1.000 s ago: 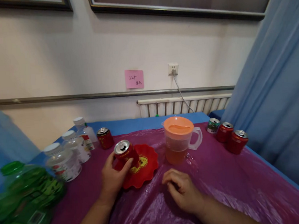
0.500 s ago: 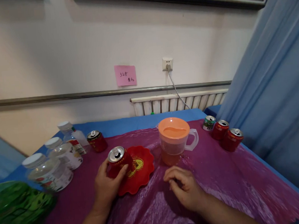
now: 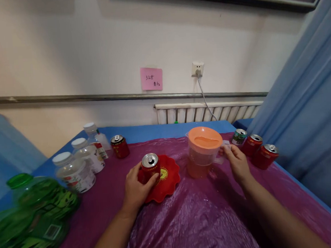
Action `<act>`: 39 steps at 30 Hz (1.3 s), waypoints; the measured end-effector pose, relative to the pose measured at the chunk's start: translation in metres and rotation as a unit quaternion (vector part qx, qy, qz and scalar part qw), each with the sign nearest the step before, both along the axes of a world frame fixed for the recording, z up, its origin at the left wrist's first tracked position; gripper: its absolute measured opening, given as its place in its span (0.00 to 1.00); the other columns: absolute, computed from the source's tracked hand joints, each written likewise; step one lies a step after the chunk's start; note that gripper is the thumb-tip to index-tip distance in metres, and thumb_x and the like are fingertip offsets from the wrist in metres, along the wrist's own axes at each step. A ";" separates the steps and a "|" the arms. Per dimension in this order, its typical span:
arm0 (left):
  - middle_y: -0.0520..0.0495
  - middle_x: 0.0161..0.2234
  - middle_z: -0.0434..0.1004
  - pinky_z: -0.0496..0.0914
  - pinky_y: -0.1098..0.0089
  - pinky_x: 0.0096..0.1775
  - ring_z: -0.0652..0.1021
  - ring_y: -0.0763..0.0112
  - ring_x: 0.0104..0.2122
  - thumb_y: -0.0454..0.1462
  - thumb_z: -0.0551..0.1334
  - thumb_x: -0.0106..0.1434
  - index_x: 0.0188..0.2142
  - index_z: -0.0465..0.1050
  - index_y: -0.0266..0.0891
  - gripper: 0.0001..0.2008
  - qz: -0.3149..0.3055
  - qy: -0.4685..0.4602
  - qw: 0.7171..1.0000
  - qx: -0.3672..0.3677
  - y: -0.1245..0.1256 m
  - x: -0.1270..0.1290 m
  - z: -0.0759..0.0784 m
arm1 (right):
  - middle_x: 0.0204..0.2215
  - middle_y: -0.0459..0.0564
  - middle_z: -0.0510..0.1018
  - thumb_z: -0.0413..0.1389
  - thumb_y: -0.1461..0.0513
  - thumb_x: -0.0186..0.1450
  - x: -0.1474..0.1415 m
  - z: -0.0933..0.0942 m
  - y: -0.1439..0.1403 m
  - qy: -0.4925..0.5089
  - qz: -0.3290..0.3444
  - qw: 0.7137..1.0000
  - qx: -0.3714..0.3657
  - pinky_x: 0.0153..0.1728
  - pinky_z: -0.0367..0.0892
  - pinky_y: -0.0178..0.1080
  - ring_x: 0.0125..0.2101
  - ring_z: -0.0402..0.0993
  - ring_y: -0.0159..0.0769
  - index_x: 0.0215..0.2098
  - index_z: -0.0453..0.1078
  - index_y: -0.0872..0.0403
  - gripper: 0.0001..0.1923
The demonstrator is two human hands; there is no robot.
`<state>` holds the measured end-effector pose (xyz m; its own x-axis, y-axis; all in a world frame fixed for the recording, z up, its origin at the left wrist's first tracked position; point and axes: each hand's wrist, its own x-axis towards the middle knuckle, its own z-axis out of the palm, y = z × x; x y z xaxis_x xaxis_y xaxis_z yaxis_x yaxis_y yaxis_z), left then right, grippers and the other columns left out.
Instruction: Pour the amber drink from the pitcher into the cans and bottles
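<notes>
A magenta plastic sheet [image 3: 207,220] covers the worktop. At nine o'clock lies a green bottle [image 3: 32,214]; three clear white-capped bottles [image 3: 80,167] line up toward ten o'clock, a red can [image 3: 120,146] just beyond them. At two o'clock stand a green can [image 3: 239,136] and two red cans [image 3: 259,151]. On the wall at twelve o'clock hang a pink note [image 3: 151,79] and a socket [image 3: 197,68].

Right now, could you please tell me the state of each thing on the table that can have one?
Red can: opened top, upright on the red plate, gripped by the left hand.
Pitcher: orange lid on, partly filled with orange liquid, handle gripped by the right hand.
Three clear bottles: white caps on, upright.
Green bottle: cap on.
Cans at right: upright.
</notes>
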<state>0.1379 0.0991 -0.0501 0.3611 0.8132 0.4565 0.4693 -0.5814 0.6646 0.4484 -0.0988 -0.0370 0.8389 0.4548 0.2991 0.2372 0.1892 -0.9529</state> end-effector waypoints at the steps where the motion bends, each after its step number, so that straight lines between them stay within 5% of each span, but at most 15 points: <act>1: 0.37 0.51 0.79 0.70 0.50 0.54 0.78 0.48 0.50 0.55 0.67 0.53 0.53 0.72 0.38 0.34 -0.006 0.004 1.000 0.003 -0.001 0.000 0.000 | 0.26 0.46 0.74 0.62 0.43 0.60 -0.001 -0.002 0.005 0.003 0.011 1.000 0.007 0.34 0.67 0.39 0.29 0.70 0.35 0.30 0.71 0.55 0.23; 9: 0.40 0.50 0.80 0.69 0.51 0.54 0.78 0.49 0.50 0.48 0.70 0.53 0.54 0.72 0.41 0.31 -0.019 0.034 0.999 0.014 -0.003 -0.003 0.000 | 0.15 0.35 0.54 0.61 0.39 0.58 -0.014 0.010 0.030 0.041 0.022 0.997 0.065 0.19 0.54 0.33 0.17 0.50 0.25 0.21 0.55 0.50 0.30; 20: 0.42 0.50 0.80 0.68 0.53 0.53 0.78 0.51 0.49 0.46 0.72 0.53 0.53 0.71 0.43 0.29 -0.045 0.040 0.997 0.043 -0.009 -0.004 -0.004 | 0.14 0.36 0.55 0.68 0.43 0.52 -0.021 0.055 0.032 -0.023 0.075 0.997 -0.028 0.17 0.46 0.32 0.17 0.49 0.25 0.18 0.57 0.51 0.29; 27: 0.43 0.50 0.80 0.66 0.54 0.54 0.77 0.52 0.50 0.47 0.73 0.53 0.53 0.72 0.43 0.29 -0.065 0.042 0.997 0.028 -0.014 -0.006 -0.003 | 0.15 0.39 0.58 0.64 0.40 0.53 -0.039 0.086 0.030 -0.173 0.089 0.968 -0.156 0.21 0.50 0.33 0.20 0.51 0.27 0.17 0.59 0.52 0.30; 39: 0.42 0.49 0.81 0.64 0.52 0.55 0.76 0.50 0.50 0.46 0.74 0.51 0.53 0.73 0.41 0.31 -0.086 0.075 0.993 -0.009 -0.024 -0.007 0.007 | 0.18 0.39 0.54 0.63 0.39 0.52 -0.050 0.105 0.038 -0.216 0.105 0.949 -0.206 0.22 0.48 0.34 0.21 0.50 0.28 0.18 0.58 0.51 0.29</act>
